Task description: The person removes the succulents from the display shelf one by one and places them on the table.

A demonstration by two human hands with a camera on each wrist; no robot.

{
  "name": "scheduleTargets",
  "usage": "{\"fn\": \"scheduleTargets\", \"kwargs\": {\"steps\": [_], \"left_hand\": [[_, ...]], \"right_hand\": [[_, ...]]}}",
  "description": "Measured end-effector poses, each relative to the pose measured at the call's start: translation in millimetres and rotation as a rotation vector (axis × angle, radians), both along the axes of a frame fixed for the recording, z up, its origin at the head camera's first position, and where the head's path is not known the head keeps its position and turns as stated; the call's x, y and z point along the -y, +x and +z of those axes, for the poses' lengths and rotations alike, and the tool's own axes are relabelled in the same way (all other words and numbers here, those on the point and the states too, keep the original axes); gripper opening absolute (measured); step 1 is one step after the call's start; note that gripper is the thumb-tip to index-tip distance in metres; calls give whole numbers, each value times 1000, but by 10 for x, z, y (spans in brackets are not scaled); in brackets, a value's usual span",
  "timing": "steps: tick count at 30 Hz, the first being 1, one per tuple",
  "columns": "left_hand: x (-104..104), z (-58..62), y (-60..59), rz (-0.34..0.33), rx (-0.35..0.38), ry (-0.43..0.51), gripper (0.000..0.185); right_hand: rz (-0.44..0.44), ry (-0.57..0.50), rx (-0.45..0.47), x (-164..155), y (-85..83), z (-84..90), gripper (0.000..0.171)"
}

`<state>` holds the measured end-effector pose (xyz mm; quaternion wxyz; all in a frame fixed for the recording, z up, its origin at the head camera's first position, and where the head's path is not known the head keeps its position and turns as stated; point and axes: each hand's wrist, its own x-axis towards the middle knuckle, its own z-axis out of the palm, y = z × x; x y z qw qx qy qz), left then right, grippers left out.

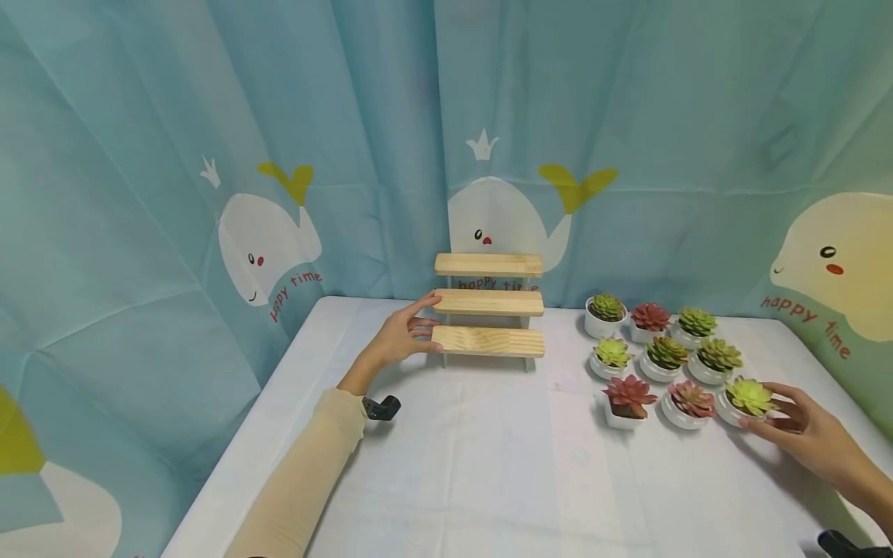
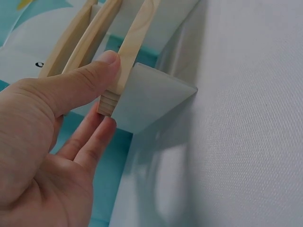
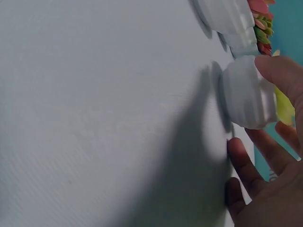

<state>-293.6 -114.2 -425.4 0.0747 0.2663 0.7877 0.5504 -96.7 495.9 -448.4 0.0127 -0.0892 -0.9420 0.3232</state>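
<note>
**Sleeved arm steadies the stand while a pot is grasped**

Sleeved and nearest the lens, the left hand (image 1: 399, 338) is closed on the lowest plank of the three-step wooden stand (image 1: 489, 306), thumb above, fingers below. The yellow-green succulent pot (image 1: 748, 400), at the front right of the group, is gripped by the right hand (image 1: 802, 431). Nine pots are counted (six green, three red). Neighbouring pots could be toppled if the grasped one is dragged sideways.

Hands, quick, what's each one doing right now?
Left hand: pinching the shelf's bottom step.
Right hand: holding the pot.
</note>
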Motion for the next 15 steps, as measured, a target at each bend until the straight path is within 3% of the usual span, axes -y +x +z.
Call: {"fn": "scheduleTargets", "kwargs": {"steps": [7, 12, 15], "left_hand": [[22, 39, -3, 16, -13, -34, 98], [64, 151, 20, 41, -32, -49, 100], [100, 233, 43, 48, -64, -59, 99]], "right_hand": [[90, -8, 52, -73, -20, 171, 95], [180, -15, -59, -137, 4, 241, 87], [215, -10, -125, -150, 20, 291, 91]]}}
